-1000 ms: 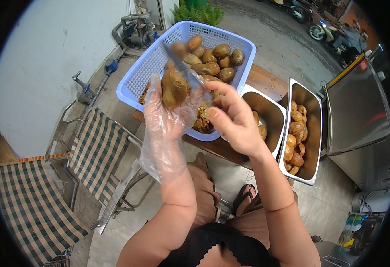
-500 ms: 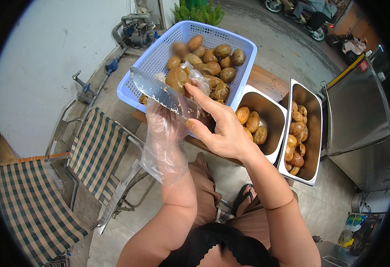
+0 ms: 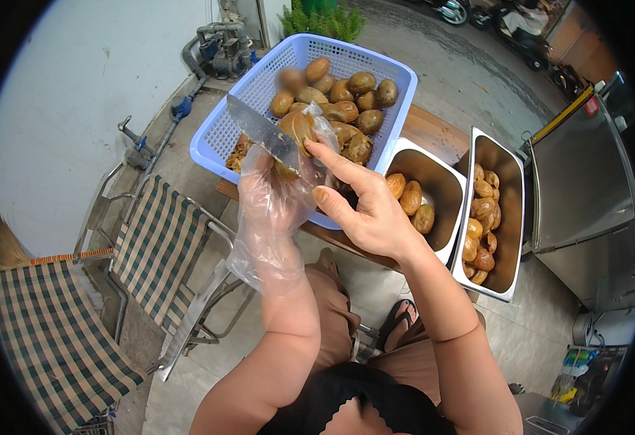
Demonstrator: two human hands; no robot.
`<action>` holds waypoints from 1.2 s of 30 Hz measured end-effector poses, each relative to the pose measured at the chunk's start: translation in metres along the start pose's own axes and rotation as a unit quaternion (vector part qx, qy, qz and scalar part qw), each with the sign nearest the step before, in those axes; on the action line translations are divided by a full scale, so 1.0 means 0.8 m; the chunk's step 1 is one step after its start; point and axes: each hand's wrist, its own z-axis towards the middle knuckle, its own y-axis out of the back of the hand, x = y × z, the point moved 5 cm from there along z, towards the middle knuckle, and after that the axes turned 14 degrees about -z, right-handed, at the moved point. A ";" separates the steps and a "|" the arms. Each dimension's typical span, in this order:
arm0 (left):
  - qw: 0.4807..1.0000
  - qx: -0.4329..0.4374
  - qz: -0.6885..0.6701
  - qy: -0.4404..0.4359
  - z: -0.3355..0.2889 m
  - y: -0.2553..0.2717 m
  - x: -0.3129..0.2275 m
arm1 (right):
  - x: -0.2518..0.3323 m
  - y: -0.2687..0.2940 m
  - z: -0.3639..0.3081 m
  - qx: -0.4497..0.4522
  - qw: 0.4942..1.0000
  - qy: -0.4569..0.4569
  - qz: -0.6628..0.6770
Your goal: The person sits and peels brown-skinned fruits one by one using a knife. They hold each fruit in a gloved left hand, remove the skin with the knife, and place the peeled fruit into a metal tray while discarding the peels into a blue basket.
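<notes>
My left hand (image 3: pixel 270 192), in a clear plastic glove, grips a brownish oval fruit (image 3: pixel 299 126) over the near part of a blue perforated basket (image 3: pixel 212 161). My bare right hand (image 3: pixel 367 209) holds a knife (image 3: pixel 256 130). Its broad blade slants up to the left, lying across the near left side of the fruit, with pale scraps stuck to the metal. The handle is hidden by my right hand, whose index finger touches the fruit. More brown oval fruits (image 3: pixel 361 82) fill the basket, and brown peelings (image 3: pixel 239 154) lie in its left corner.
Right of the basket stand two deep metal pans (image 3: pixel 444 250), (image 3: pixel 512 279) with brown fruits inside, beside a wooden tabletop (image 3: pixel 433 130). A steel cabinet (image 3: pixel 582 181) is at the right. Checkered folding chairs (image 3: pixel 154 246) stand at the left; motorbikes (image 3: pixel 524 43) are on the street beyond.
The knife blade has shifted slightly right and tilted steeper against the fruit. The fruit has turned and moved a little right in my left hand. Motorbikes on the street have changed position.
</notes>
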 end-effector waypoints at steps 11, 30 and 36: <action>0.999 -0.012 0.036 -0.007 0.001 -0.007 0.011 | -0.015 0.019 -0.001 0.036 0.983 -0.107 0.143; 0.998 -0.033 0.050 -0.025 0.011 0.001 -0.013 | -0.024 0.044 -0.002 -0.049 0.959 -0.183 0.209; 0.991 0.002 0.122 -0.051 0.018 0.008 0.008 | -0.063 0.033 -0.031 0.015 0.949 -0.259 0.182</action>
